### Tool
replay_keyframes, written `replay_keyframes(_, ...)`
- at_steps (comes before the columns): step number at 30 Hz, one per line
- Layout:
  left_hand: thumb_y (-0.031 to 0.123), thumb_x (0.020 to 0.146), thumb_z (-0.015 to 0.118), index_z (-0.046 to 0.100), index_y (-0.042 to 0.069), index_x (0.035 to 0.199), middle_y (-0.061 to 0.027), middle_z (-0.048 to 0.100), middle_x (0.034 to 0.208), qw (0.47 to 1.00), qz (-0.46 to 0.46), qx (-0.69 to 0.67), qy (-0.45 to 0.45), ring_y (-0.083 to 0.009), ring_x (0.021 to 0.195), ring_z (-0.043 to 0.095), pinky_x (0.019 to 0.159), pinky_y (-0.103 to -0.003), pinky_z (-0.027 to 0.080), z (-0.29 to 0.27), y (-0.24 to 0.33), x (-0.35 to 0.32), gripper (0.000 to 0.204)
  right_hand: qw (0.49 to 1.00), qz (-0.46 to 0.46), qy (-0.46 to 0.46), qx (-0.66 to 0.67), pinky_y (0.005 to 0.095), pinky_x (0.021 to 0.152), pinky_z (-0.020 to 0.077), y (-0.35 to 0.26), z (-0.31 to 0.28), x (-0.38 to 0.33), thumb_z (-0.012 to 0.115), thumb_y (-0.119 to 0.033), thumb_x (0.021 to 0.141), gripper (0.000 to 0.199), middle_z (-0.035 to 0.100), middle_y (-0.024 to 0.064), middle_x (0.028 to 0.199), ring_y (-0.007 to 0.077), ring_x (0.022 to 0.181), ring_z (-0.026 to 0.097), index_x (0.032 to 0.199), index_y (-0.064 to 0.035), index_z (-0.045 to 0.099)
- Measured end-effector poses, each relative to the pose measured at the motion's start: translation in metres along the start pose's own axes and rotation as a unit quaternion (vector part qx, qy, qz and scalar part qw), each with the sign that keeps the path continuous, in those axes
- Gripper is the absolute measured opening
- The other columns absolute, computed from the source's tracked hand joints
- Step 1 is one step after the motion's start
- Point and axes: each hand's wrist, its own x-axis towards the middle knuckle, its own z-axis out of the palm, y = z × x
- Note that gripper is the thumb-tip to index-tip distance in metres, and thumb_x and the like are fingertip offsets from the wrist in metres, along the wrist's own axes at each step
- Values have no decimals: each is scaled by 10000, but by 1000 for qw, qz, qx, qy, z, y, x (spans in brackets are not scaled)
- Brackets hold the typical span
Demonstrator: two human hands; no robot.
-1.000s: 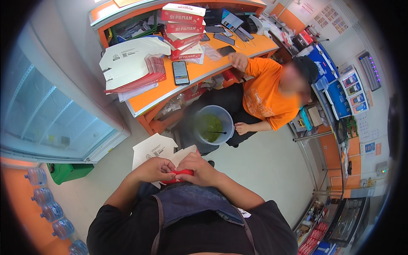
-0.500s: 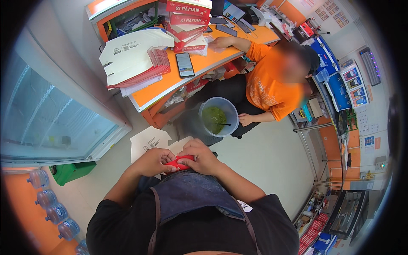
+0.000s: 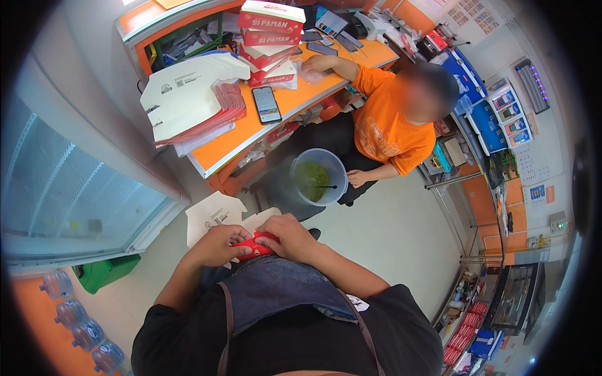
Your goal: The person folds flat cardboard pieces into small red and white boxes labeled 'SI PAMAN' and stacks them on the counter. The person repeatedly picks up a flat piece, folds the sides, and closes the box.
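Observation:
A partly folded cardboard box (image 3: 216,214) lies at my lap, its plain cream inner side and flaps spread away from me. Its red printed side panel (image 3: 256,247) faces me, close against my dark apron. My left hand (image 3: 219,244) grips the panel's left end, fingers curled over the edge. On the right end, my right hand (image 3: 286,237) is closed with the thumb on the red face and the fingers behind. Part of the box is hidden under both hands.
On the orange table are a stack of flat box blanks (image 3: 188,94), a phone (image 3: 266,104) and folded red-and-white boxes (image 3: 271,37). A co-worker in orange (image 3: 392,128) sits beyond, one hand at a bucket (image 3: 338,169) of green contents. A glass-door fridge (image 3: 75,182) stands left.
My view has shifted slightly, so the table and co-worker sit a little further left. Both hands keep hold of the red panel, and more of its face shows between them.

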Motion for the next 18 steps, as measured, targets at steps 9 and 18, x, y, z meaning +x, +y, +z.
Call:
replay_keyframes(9, 71, 925, 788, 720, 7, 1112, -73, 764, 951, 996, 26, 76, 39, -147, 826, 711, 772, -314, 588, -1, 6, -2, 209, 992, -21, -118, 46, 420, 979, 442, -2, -25, 13, 784, -276, 912, 246, 721, 109, 946, 319, 965, 680, 1082, -108, 725)
replay_keyframes(18, 365, 865, 822, 725, 122, 1191, -79, 661, 1353, 801, 201, 456, 332, -349, 1284, 568, 1096, -548, 421, -2, 41, -56, 418, 964, 120, -19, 237, 333, 857, 533, 12, -23, 5, 777, -213, 945, 255, 739, 109, 1029, 201, 969, 699, 1147, -62, 736)
